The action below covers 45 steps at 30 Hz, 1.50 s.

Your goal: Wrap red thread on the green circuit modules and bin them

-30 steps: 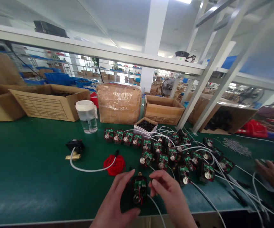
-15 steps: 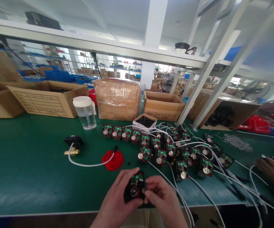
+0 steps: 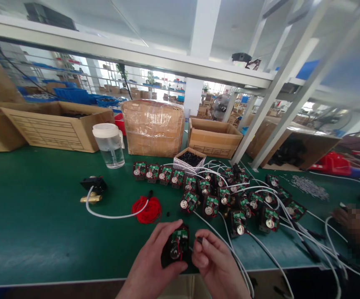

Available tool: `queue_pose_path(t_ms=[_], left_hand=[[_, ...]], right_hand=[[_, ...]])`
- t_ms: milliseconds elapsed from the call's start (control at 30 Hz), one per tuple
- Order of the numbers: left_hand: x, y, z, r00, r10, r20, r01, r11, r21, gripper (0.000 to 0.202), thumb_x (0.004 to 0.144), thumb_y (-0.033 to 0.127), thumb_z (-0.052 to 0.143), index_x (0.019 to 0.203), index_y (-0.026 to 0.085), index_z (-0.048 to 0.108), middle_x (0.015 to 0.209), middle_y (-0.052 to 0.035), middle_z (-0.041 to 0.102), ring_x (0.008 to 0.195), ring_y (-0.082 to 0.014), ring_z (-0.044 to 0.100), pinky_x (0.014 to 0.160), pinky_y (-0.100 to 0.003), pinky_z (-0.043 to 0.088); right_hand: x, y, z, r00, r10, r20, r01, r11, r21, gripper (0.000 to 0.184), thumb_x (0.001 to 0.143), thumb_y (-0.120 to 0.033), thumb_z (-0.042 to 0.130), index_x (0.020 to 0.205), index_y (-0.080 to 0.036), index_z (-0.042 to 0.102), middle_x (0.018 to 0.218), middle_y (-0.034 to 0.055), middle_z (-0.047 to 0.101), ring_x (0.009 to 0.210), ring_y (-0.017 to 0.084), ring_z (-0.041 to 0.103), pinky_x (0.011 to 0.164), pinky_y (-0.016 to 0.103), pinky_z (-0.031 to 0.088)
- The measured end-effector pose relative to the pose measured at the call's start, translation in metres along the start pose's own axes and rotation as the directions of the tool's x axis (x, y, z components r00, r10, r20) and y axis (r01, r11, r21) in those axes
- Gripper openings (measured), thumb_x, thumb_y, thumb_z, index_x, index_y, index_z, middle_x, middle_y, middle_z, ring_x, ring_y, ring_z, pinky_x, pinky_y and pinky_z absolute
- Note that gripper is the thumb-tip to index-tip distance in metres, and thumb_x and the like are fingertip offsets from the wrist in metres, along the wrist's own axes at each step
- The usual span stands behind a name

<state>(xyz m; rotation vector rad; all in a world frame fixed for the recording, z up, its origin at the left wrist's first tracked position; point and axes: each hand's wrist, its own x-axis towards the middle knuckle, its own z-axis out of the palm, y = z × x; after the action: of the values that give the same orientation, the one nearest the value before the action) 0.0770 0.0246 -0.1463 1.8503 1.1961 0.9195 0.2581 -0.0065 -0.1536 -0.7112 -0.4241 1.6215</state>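
My left hand (image 3: 155, 259) is closed round a black housing (image 3: 177, 245) with a green circuit board, a round silver part and red wires showing inside. Just right of it, my right hand (image 3: 215, 259) pinches a small black piece (image 3: 199, 239) between thumb and forefinger, apart from the housing. What the piece is, I cannot make out. Beyond my hands, several similar housings with green boards (image 3: 211, 205) stand in rows, many with white cables. A coil of red wire (image 3: 146, 209) lies to the left, a tiny black part (image 3: 168, 214) beside it.
At left sit a black unit with a brass fitting (image 3: 91, 198) and a clear water jug (image 3: 109, 145). A small box of black parts (image 3: 189, 160) stands before larger cartons (image 3: 153, 128). Metal posts (image 3: 261, 120) rise at right. Another person's hand (image 3: 354, 228) is at the right edge.
My right hand has drawn back slightly rightward from the housing, with the small black piece between its fingers. My left hand keeps its hold. The view has shifted a little.
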Motion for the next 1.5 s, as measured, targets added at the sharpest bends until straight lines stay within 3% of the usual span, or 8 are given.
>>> queue_pose_path(t_ms=[300,500,567,667,833,1100,1233,1500], left_hand=[[-0.001,-0.003,0.000,1.000,0.007,0.015,-0.007,1.000,0.008,0.080,0.063,0.004,0.067,0.134,0.039,0.055,0.135,-0.0016,0.060,0.124,-0.0249,0.059,0.109,-0.043,0.047],[-0.001,-0.001,0.000,1.000,-0.008,0.017,0.008,1.000,-0.010,0.080,0.064,0.004,0.066,0.135,0.038,0.055,0.135,-0.0022,0.059,0.124,-0.0254,0.058,0.109,-0.044,0.046],[-0.001,0.000,0.000,1.000,-0.012,0.026,0.013,1.000,-0.022,0.079,0.064,0.004,0.065,0.135,0.039,0.054,0.135,-0.0018,0.058,0.125,-0.0243,0.058,0.110,-0.043,0.045],[0.000,0.000,0.000,0.999,-0.011,0.038,0.012,0.999,-0.034,0.079,0.065,0.004,0.065,0.135,0.038,0.054,0.134,-0.0014,0.057,0.124,-0.0229,0.058,0.110,-0.041,0.045],[-0.001,0.002,-0.002,0.999,-0.025,0.045,0.027,0.999,-0.047,0.079,0.066,0.003,0.066,0.134,0.039,0.054,0.134,-0.0013,0.057,0.123,-0.0226,0.058,0.108,-0.039,0.046],[0.002,-0.005,0.003,0.999,0.030,0.015,-0.029,0.996,-0.085,0.071,0.071,0.001,0.062,0.131,0.039,0.057,0.130,-0.0008,0.060,0.119,-0.0207,0.061,0.104,-0.035,0.050],[0.003,-0.005,0.003,0.999,0.040,0.020,-0.038,0.995,-0.087,0.071,0.069,-0.001,0.063,0.129,0.037,0.059,0.130,-0.0014,0.061,0.119,-0.0209,0.061,0.103,-0.035,0.050],[0.007,-0.005,0.001,1.000,0.025,0.018,-0.024,0.997,-0.080,0.073,0.064,-0.002,0.066,0.125,0.037,0.063,0.125,0.0000,0.066,0.115,-0.0206,0.063,0.101,-0.032,0.050]], right_hand=[[0.000,0.001,0.000,0.994,0.029,-0.109,-0.020,0.997,0.077,0.032,0.063,-0.028,0.093,0.089,-0.016,0.078,0.073,0.0025,0.063,0.053,0.005,0.040,0.049,0.019,0.035],[0.000,0.003,-0.002,0.995,-0.081,-0.054,0.065,0.966,-0.250,0.033,0.068,-0.042,0.089,0.089,-0.019,0.078,0.071,0.0031,0.064,0.054,0.009,0.049,0.051,0.022,0.038],[0.000,0.003,-0.002,0.991,-0.133,0.018,0.126,0.877,-0.464,0.029,0.074,-0.045,0.084,0.090,-0.021,0.078,0.074,0.0027,0.063,0.055,0.010,0.053,0.053,0.024,0.041],[-0.001,0.000,0.001,0.961,-0.227,0.160,0.269,0.623,-0.735,0.020,0.086,-0.042,0.071,0.095,-0.025,0.078,0.083,0.0030,0.061,0.059,0.013,0.057,0.055,0.026,0.045],[-0.003,-0.006,0.009,0.909,-0.280,0.309,0.384,0.274,-0.882,0.015,0.087,-0.022,0.062,0.098,-0.026,0.072,0.085,0.0031,0.065,0.075,0.018,0.063,0.065,0.027,0.049],[-0.003,-0.014,0.024,0.880,-0.243,0.407,0.414,-0.024,-0.910,0.015,0.090,-0.015,0.054,0.085,-0.026,0.062,0.082,0.0013,0.062,0.069,0.017,0.061,0.060,0.027,0.046],[0.000,-0.026,0.034,0.890,-0.086,0.447,0.420,-0.226,-0.879,0.015,0.095,-0.020,0.056,0.089,-0.030,0.065,0.090,0.0033,0.065,0.075,0.020,0.062,0.062,0.031,0.049],[0.010,-0.050,0.038,0.905,0.058,0.421,0.415,-0.332,-0.847,0.023,0.098,-0.036,0.061,0.115,-0.020,0.064,0.120,0.0066,0.064,0.099,0.021,0.065,0.084,0.037,0.057]])
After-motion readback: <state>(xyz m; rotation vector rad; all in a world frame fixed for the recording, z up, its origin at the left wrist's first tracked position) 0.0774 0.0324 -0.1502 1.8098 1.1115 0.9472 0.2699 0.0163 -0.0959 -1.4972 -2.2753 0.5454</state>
